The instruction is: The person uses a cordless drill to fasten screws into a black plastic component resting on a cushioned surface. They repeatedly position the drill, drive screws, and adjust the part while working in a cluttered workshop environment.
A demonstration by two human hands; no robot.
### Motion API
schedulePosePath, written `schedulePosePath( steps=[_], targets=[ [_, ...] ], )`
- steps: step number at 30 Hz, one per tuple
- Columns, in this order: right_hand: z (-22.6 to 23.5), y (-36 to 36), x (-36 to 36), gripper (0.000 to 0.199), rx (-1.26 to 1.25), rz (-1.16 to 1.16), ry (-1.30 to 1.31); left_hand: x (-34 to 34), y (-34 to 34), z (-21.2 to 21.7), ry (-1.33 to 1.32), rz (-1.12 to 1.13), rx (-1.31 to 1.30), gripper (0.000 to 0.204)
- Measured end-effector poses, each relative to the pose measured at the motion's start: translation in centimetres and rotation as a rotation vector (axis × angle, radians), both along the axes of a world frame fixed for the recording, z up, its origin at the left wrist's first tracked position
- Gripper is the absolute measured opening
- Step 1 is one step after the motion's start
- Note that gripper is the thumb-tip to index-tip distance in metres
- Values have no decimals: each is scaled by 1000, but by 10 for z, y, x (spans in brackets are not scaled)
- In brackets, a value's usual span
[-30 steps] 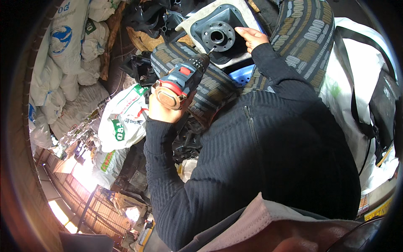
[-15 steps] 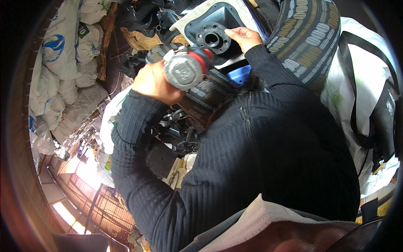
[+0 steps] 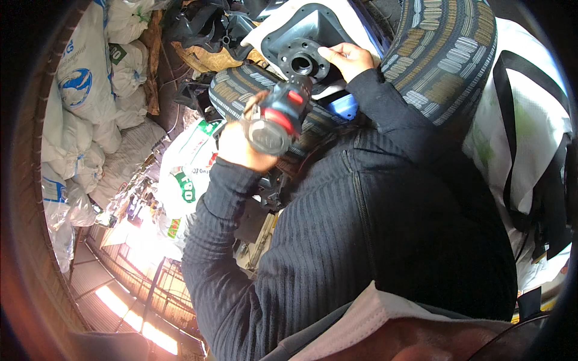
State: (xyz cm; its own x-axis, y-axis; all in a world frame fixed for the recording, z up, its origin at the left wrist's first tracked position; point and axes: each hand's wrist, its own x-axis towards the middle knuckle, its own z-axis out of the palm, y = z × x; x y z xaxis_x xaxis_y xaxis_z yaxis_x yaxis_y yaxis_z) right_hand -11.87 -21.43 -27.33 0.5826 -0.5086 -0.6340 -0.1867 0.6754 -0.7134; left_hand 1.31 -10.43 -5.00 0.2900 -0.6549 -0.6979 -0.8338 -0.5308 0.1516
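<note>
My left hand [image 3: 244,147] is wrapped around a cordless drill [image 3: 274,123], a grey, black and red power tool slightly smeared by motion. Its front end points up and right, close to a black moulded part [image 3: 328,36] with a square flanged base. A round collar with a dark central hole and several small holes rises from that part. At the collar's right rim, my right hand [image 3: 348,60] has thumb and forefinger pinched together. Whatever is between these fingertips is too small to make out. Under the black part lies a pale white board [image 3: 259,37].
Patterned fabric-covered cushions [image 3: 442,54] curve around the part. White sacks [image 3: 90,84] are piled at the left, and a white bag with black straps [image 3: 518,126] stands at the right. More black moulded parts [image 3: 205,27] lie at the far left. A blue object [image 3: 343,107] sits below the board.
The drill has turned, showing more of its red and black body, and shifted slightly right and down. My right hand stays at the collar's rim. The whole view has shifted a little.
</note>
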Motion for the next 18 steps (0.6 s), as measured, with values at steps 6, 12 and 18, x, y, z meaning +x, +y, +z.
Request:
schedulePosePath(
  steps=[6,12,18],
  targets=[
    [-6,7,-2,20,59,13,38,-3,28,-13,206,248,-74,57],
    [-4,1,0,21,97,-87,-67,-4,31,3,-7,-116,-287,29],
    [-6,-2,-2,29,-16,89,73,1,33,9,9,-104,-331,24]
  ],
)
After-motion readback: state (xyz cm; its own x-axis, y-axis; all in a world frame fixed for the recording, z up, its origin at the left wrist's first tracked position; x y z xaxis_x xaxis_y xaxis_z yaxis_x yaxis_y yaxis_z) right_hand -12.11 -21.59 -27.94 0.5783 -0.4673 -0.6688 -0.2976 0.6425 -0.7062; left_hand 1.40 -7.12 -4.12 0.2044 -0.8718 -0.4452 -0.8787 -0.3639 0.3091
